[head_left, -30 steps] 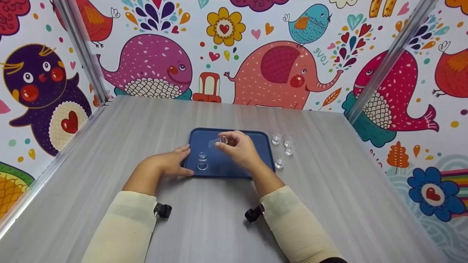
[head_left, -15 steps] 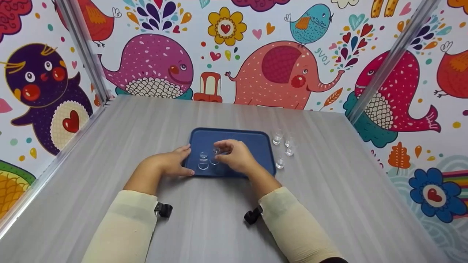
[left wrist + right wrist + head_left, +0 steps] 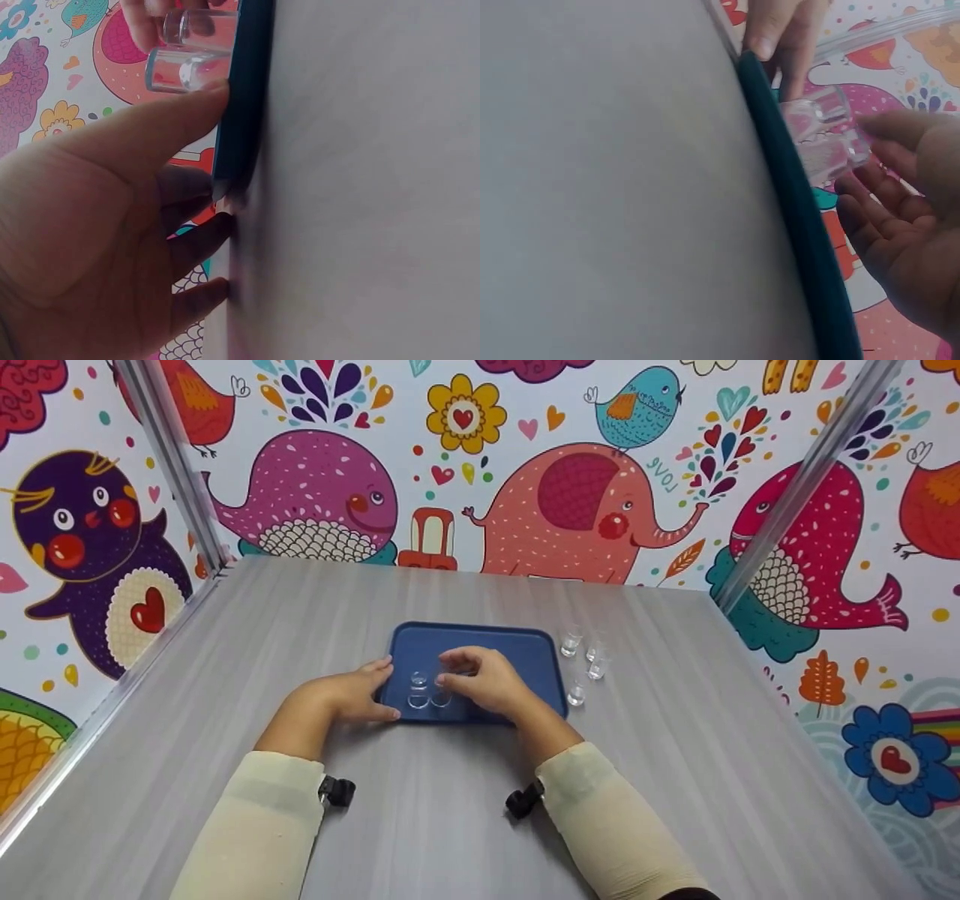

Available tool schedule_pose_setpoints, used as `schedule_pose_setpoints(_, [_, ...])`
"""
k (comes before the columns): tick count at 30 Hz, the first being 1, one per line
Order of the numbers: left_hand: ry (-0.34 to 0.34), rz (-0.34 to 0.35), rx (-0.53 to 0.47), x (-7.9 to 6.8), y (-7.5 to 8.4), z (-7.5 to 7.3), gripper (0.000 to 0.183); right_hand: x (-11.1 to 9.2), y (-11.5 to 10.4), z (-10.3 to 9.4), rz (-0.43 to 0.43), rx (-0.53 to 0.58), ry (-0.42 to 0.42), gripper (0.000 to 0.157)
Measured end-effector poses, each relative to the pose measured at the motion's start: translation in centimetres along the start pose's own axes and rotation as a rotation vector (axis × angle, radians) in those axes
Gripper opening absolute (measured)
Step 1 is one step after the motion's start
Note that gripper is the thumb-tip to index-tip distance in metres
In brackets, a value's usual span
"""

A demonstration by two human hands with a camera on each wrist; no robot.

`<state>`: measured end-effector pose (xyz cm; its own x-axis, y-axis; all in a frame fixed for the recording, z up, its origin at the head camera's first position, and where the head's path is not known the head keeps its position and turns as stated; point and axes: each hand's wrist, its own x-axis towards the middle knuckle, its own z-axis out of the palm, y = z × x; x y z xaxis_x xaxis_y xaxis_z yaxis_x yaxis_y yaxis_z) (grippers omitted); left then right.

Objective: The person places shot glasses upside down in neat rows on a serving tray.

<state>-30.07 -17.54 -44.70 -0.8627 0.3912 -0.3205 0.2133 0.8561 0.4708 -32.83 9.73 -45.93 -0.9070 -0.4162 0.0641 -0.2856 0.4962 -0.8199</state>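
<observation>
A booth, a small boxed-in workspace, and just look at those walls! The surface (image 3: 420,840) is pale grey with long streaks, and cartoon panels hem it in. Straight across, behind the far edge, there's the back panel (image 3: 517,405), with a purple whale (image 3: 307,487) and a salmon-pink elephant (image 3: 559,510) meeting the surface. Over the left edge, a side panel (image 3: 56,637) carrying a penguin (image 3: 82,532); beyond the right edge, another printed panel (image 3: 892,652). Metallic strips rise from both far corners, left strip (image 3: 171,457) and right strip (image 3: 810,480). And at the sleeves, strapped-on black devices (image 3: 341,792)! Home, lab or shop around it? Can't tell from here.
</observation>
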Motion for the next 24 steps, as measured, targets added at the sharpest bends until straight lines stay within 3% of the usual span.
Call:
schedule_pose_setpoints(14, [-0.006,-0.014,-0.009,-0.2,-0.1,-0.2,0.098,-1.6,1.7,-6.1,-0.051,0.056,0.171,0.040])
schedule_pose_setpoints(24, [-0.003,-0.018,-0.005,-0.1,-0.1,0.1,0.098,-4.0,4.3,-11.0,0.070,0.033,0.263,0.051])
